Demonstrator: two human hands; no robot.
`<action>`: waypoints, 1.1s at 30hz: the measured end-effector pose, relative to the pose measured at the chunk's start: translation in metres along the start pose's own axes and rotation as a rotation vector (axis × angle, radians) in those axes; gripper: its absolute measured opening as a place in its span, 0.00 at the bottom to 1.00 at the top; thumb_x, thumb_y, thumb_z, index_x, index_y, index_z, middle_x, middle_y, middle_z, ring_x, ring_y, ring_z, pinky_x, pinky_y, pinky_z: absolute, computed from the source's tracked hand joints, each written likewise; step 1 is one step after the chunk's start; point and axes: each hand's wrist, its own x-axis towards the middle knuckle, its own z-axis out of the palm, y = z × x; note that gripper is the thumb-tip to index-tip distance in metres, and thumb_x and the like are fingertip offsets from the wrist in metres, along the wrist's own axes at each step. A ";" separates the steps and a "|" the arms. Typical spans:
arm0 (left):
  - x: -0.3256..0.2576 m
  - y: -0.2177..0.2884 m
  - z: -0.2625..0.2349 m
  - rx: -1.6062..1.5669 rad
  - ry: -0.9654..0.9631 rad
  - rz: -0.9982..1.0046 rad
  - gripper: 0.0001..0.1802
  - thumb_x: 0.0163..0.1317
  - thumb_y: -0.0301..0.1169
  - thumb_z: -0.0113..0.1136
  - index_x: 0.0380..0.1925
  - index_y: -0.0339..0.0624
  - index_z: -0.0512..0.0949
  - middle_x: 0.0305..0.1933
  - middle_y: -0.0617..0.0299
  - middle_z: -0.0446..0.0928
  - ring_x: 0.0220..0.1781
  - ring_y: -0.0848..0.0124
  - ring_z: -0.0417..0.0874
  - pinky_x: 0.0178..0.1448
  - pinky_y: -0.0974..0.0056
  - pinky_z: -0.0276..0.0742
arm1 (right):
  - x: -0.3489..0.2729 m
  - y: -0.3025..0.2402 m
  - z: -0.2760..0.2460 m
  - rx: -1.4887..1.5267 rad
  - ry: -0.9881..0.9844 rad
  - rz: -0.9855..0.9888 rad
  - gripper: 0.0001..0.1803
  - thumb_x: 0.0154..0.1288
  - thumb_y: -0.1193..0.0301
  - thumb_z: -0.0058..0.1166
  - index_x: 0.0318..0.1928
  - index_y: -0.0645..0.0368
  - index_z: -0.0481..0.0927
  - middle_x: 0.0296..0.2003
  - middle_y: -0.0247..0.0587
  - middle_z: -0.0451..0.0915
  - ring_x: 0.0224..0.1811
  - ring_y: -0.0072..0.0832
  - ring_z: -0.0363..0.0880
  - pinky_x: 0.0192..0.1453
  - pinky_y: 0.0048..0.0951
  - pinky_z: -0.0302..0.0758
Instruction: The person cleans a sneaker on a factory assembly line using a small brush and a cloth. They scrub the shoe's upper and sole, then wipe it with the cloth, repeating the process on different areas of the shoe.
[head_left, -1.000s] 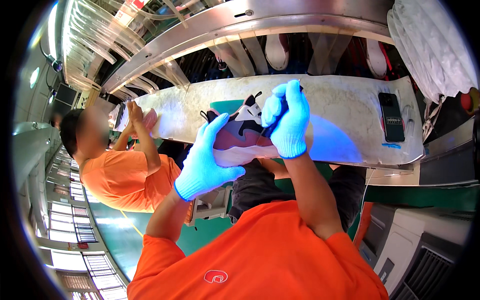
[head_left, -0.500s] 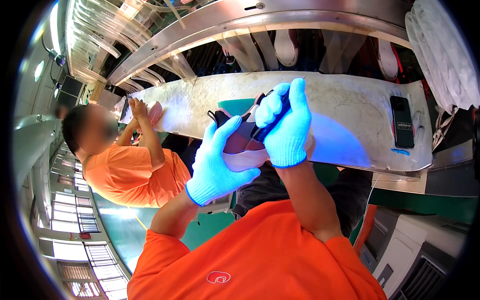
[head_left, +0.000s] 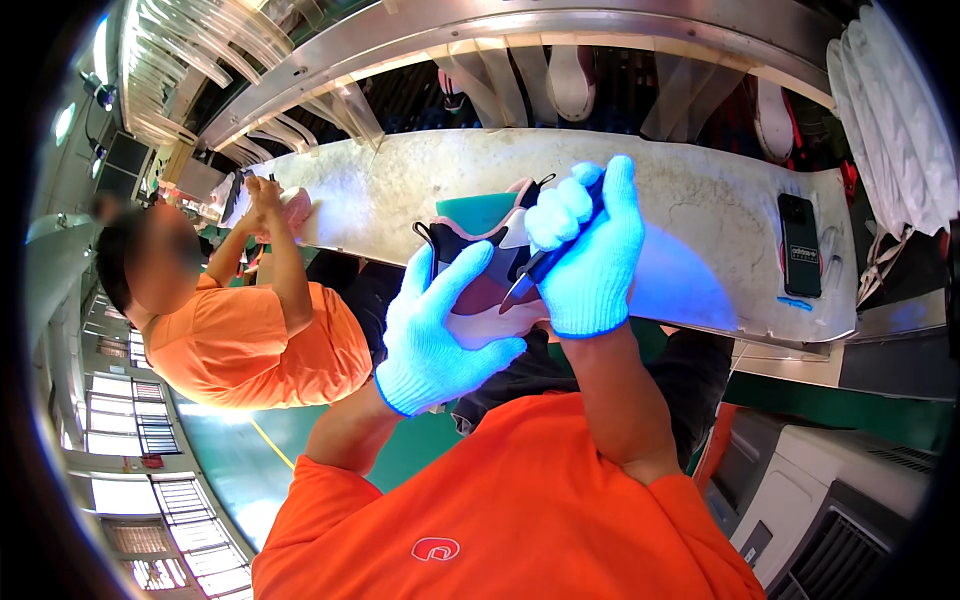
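A shoe (head_left: 478,294) with a mauve upper, black and grey collar, teal inside and pale sole tilts in front of me at the bench's near edge. My left hand (head_left: 430,340), in a light blue knit glove, is closed around its left side, thumb along the pale sole and fingers by the collar. In my gloved right hand (head_left: 590,265) is a knife (head_left: 518,287), fist wrapped around its dark handle. The pointed blade aims down and left over the shoe, close to the sole edge; whether it touches I cannot tell.
The pale worn bench top (head_left: 400,190) spans ahead. A black phone (head_left: 800,245) and a small blue item (head_left: 795,303) lie at its right. Behind runs a metal-edged conveyor (head_left: 440,32) with shoes. A co-worker in orange (head_left: 265,345) sits left; white bags (head_left: 885,120) hang right.
My right hand has shifted right, bringing the knife blade into view. More of the shoe's collar and teal inside shows. My left hand keeps its hold.
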 end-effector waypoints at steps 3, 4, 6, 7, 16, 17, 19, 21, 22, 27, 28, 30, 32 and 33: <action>-0.003 0.005 -0.001 -0.008 -0.036 -0.051 0.57 0.39 0.39 0.93 0.74 0.44 0.79 0.68 0.36 0.80 0.62 0.43 0.91 0.65 0.47 0.89 | -0.010 0.013 0.019 -0.497 0.099 -0.207 0.24 0.90 0.43 0.52 0.43 0.49 0.80 0.23 0.30 0.71 0.23 0.24 0.71 0.26 0.30 0.70; -0.004 0.007 -0.001 -0.004 -0.055 -0.080 0.57 0.39 0.38 0.93 0.75 0.44 0.79 0.69 0.39 0.80 0.65 0.44 0.89 0.68 0.47 0.87 | -0.011 0.015 0.021 -0.531 0.100 -0.223 0.22 0.90 0.45 0.53 0.44 0.49 0.80 0.23 0.28 0.71 0.23 0.23 0.70 0.26 0.28 0.69; -0.006 0.001 -0.004 -0.071 -0.038 -0.078 0.58 0.39 0.38 0.92 0.75 0.43 0.78 0.70 0.39 0.79 0.65 0.44 0.89 0.68 0.47 0.87 | -0.002 0.003 0.010 -0.428 0.118 -0.081 0.22 0.90 0.45 0.53 0.44 0.49 0.80 0.23 0.28 0.71 0.23 0.23 0.70 0.26 0.29 0.69; -0.006 -0.005 -0.004 -0.108 -0.020 -0.071 0.58 0.38 0.37 0.92 0.75 0.43 0.78 0.71 0.39 0.79 0.65 0.45 0.89 0.68 0.47 0.87 | 0.006 -0.007 0.002 -0.384 0.121 -0.013 0.23 0.89 0.45 0.53 0.43 0.49 0.80 0.23 0.27 0.71 0.22 0.23 0.70 0.26 0.29 0.69; -0.009 -0.035 0.003 -0.203 -0.014 -0.175 0.60 0.40 0.38 0.91 0.78 0.39 0.75 0.70 0.43 0.80 0.68 0.50 0.87 0.74 0.50 0.83 | 0.021 0.007 -0.007 -0.715 0.247 -0.188 0.19 0.88 0.52 0.57 0.47 0.56 0.79 0.22 0.29 0.72 0.18 0.24 0.70 0.23 0.31 0.68; -0.008 -0.041 0.004 -0.226 -0.017 -0.179 0.60 0.40 0.38 0.91 0.78 0.38 0.74 0.70 0.43 0.79 0.69 0.51 0.87 0.74 0.50 0.83 | 0.023 0.007 -0.006 -0.720 0.251 -0.193 0.19 0.88 0.54 0.58 0.48 0.58 0.79 0.22 0.30 0.73 0.18 0.24 0.71 0.22 0.31 0.70; -0.018 -0.063 0.009 -0.331 0.019 -0.171 0.60 0.42 0.38 0.92 0.78 0.38 0.75 0.70 0.41 0.78 0.70 0.48 0.86 0.75 0.50 0.82 | 0.020 -0.022 -0.001 -1.068 0.107 -0.077 0.18 0.85 0.57 0.65 0.50 0.61 0.86 0.26 0.32 0.81 0.23 0.21 0.79 0.26 0.27 0.73; -0.029 -0.082 0.030 -0.517 0.086 -0.165 0.60 0.44 0.38 0.93 0.79 0.37 0.74 0.71 0.41 0.77 0.72 0.48 0.84 0.77 0.50 0.80 | 0.003 -0.047 0.024 -1.765 -0.003 -0.141 0.26 0.76 0.55 0.74 0.59 0.65 0.87 0.35 0.44 0.90 0.32 0.30 0.90 0.35 0.32 0.84; -0.035 -0.091 0.047 -0.646 0.133 -0.163 0.60 0.45 0.38 0.93 0.79 0.36 0.73 0.73 0.41 0.76 0.74 0.49 0.83 0.78 0.50 0.79 | -0.004 -0.056 0.029 -2.044 -0.166 -0.133 0.32 0.70 0.54 0.77 0.63 0.67 0.85 0.41 0.50 0.91 0.39 0.37 0.93 0.42 0.36 0.87; -0.042 -0.112 0.123 -0.637 0.251 -0.010 0.63 0.45 0.40 0.95 0.80 0.34 0.71 0.74 0.45 0.74 0.73 0.50 0.82 0.76 0.48 0.79 | -0.013 -0.034 0.024 -2.910 -0.458 0.117 0.55 0.62 0.43 0.76 0.77 0.66 0.69 0.51 0.56 0.91 0.50 0.50 0.94 0.53 0.53 0.86; -0.043 -0.115 0.127 -0.599 0.188 0.006 0.71 0.43 0.39 0.96 0.86 0.34 0.62 0.79 0.43 0.72 0.76 0.50 0.81 0.77 0.48 0.79 | -0.014 -0.027 0.019 -3.013 -0.385 0.161 0.53 0.64 0.43 0.75 0.78 0.61 0.69 0.50 0.51 0.88 0.45 0.44 0.94 0.47 0.50 0.85; -0.051 -0.115 0.119 -0.775 0.052 -0.152 0.80 0.43 0.37 0.96 0.90 0.35 0.49 0.83 0.41 0.68 0.81 0.51 0.77 0.81 0.48 0.76 | -0.025 -0.021 0.015 -3.125 -0.457 0.053 0.51 0.65 0.43 0.76 0.77 0.60 0.69 0.50 0.47 0.85 0.40 0.40 0.93 0.43 0.45 0.85; -0.041 -0.110 0.114 -1.363 0.058 -0.331 0.94 0.42 0.35 0.96 0.90 0.37 0.24 0.89 0.40 0.60 0.88 0.53 0.68 0.88 0.48 0.66 | -0.029 -0.008 0.021 -3.162 -0.343 0.177 0.53 0.61 0.46 0.80 0.77 0.62 0.71 0.60 0.50 0.86 0.41 0.48 0.91 0.47 0.46 0.86; -0.038 -0.116 0.113 -1.317 0.002 -0.355 0.95 0.42 0.36 0.97 0.90 0.37 0.23 0.89 0.40 0.60 0.88 0.53 0.67 0.88 0.49 0.65 | -0.030 -0.006 0.021 -3.133 -0.315 0.178 0.52 0.61 0.47 0.80 0.77 0.62 0.71 0.59 0.49 0.86 0.40 0.48 0.91 0.46 0.45 0.86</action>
